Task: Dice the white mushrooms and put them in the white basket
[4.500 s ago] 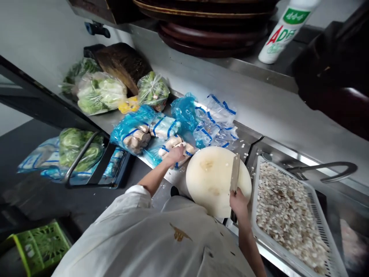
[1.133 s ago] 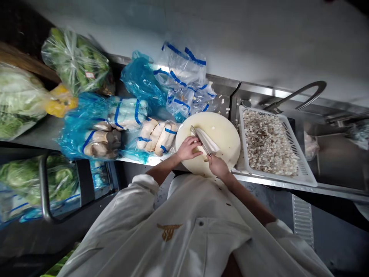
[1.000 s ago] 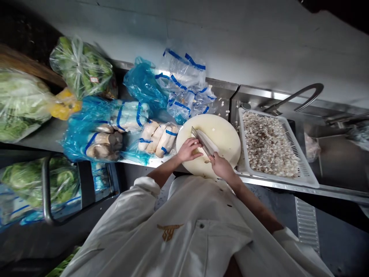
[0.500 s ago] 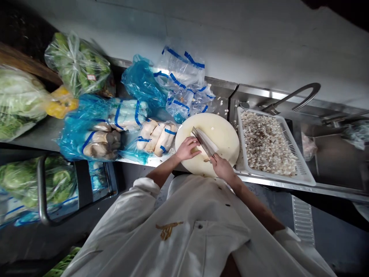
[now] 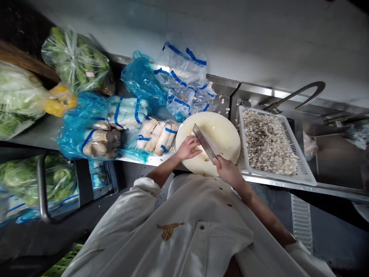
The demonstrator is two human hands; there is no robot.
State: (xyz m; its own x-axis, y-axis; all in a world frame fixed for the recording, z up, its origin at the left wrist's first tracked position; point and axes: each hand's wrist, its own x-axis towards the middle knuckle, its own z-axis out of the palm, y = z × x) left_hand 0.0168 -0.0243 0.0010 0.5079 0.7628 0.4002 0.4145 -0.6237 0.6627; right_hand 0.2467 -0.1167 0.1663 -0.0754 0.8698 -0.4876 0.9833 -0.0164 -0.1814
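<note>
In my right hand [image 5: 227,169] is a kitchen knife [image 5: 205,143], gripped by its handle, the blade slanting up and left across a round white chopping board [image 5: 227,132]. Just left of the blade, the bent fingers of my left hand [image 5: 188,148] hold a pale mushroom piece against the board; hand and blade mostly hide it. A small brownish scrap [image 5: 206,159] lies below the blade, close to my left thumb. Right of the board stands a white perforated tray [image 5: 309,175] filled with chopped mushroom [image 5: 268,144].
Left of the board lie bagged king oyster mushrooms [image 5: 157,135] and a blue bag of more mushrooms [image 5: 100,142]. Crumpled clear wrappers [image 5: 187,92] lie behind. Bagged greens [image 5: 76,61] and yellow peppers [image 5: 60,100] sit farther left. A curved faucet [image 5: 313,94] rises behind the tray, near a sink [image 5: 340,161].
The knife has shifted slightly, and its blade now covers most of the white slice that showed on its right. My left hand stays in nearly the same place.
</note>
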